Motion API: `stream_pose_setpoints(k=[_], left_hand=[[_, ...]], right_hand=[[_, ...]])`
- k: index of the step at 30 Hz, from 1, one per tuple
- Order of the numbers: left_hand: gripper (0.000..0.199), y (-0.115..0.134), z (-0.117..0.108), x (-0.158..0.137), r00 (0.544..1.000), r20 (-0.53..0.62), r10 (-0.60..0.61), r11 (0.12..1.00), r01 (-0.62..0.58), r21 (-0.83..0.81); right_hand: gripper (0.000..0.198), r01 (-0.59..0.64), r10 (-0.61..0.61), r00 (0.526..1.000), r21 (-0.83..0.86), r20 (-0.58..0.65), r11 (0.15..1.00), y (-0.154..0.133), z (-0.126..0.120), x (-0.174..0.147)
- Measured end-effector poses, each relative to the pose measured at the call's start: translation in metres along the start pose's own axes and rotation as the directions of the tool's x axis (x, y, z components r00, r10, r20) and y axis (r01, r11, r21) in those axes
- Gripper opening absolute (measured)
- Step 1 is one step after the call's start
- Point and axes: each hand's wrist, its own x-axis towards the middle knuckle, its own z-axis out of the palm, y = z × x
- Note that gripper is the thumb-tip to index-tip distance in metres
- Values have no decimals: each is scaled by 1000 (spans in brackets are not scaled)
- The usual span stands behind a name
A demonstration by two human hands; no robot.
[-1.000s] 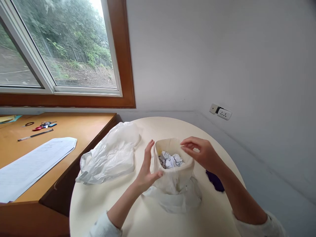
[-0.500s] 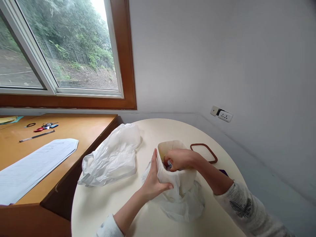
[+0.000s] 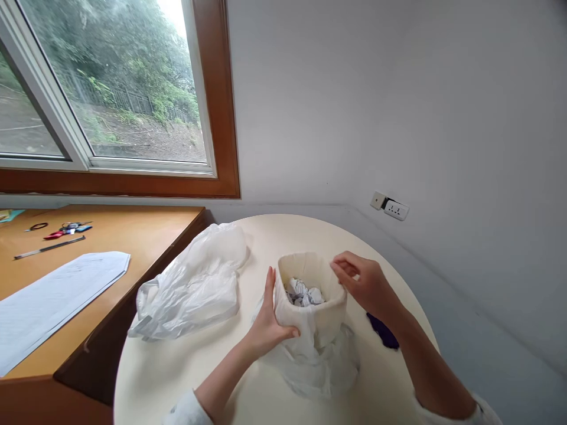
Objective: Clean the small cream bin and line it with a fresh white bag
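A small pale bin point(image 3: 330, 321) lined with a white plastic bag stands on the round table, with the bag's loose skirt point(image 3: 328, 375) bunched around its base. Inside lie crumpled papers point(image 3: 303, 293). My left hand point(image 3: 268, 327) grips the bin's near left side, thumb across the front and fingers up along the wall. At the right rim is my right hand point(image 3: 365, 286), its fingers curled together with the tips close to the liner's edge. Whether they pinch anything is hidden. A dark purple item point(image 3: 383, 330) lies under my right forearm.
A crumpled white plastic bag point(image 3: 195, 283) lies on the left of the round cream table point(image 3: 283, 227). The wooden desk point(image 3: 155, 221) beside it carries papers point(image 3: 66, 295), a pen point(image 3: 48, 247) and keys point(image 3: 73, 228). A wall socket point(image 3: 396, 209) sits behind.
My right hand has come out of the bin and moved to its right rim, uncovering the papers inside. The brown frame on the table is now hidden behind it. My left hand stays on the bin.
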Motion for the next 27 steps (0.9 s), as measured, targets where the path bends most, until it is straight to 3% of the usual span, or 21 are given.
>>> stream_pose_setpoints(k=[3, 5, 9, 12, 15, 20, 22, 24, 27], left_hand=[[129, 1, -8, 6, 1000, -1, -19, 992, 18, -123], [122, 0, -12, 10, 998, -12, -55, 975, 51, -214], [84, -2, -11, 16, 991, 21, -135, 928, 133, -348], [69, -1, -8, 19, 988, 89, -125, 912, 150, -383], [64, 4, -14, 22, 988, 75, -135, 928, 153, -340], [53, 12, -42, 26, 971, -142, -195, 964, 162, -212], [44, 12, -50, 23, 936, -295, -190, 979, 157, -132], [38, 11, -52, 19, 881, -450, -143, 989, 147, -26], [21, 7, -49, 16, 815, -577, -52, 988, 125, 87]], right_hand=[[26, -142, 148, 988, 114, -47, 983, 16, -8, -28], [28, -222, 214, 975, 226, 57, 949, 22, -8, -45], [19, -348, 231, 915, 357, 331, 867, 29, 9, -65], [15, -382, 246, 892, 342, 379, 859, 37, 26, -65], [15, -358, 235, 904, 330, 358, 873, 49, 36, -53], [22, -226, 90, 952, 468, 294, 854, 67, 41, -18], [28, -184, 75, 969, 486, 234, 854, 75, 45, -7], [32, -190, 158, 982, 457, 108, 869, 83, 51, -2], [25, -191, 263, 958, 432, -114, 882, 93, 64, -4]])
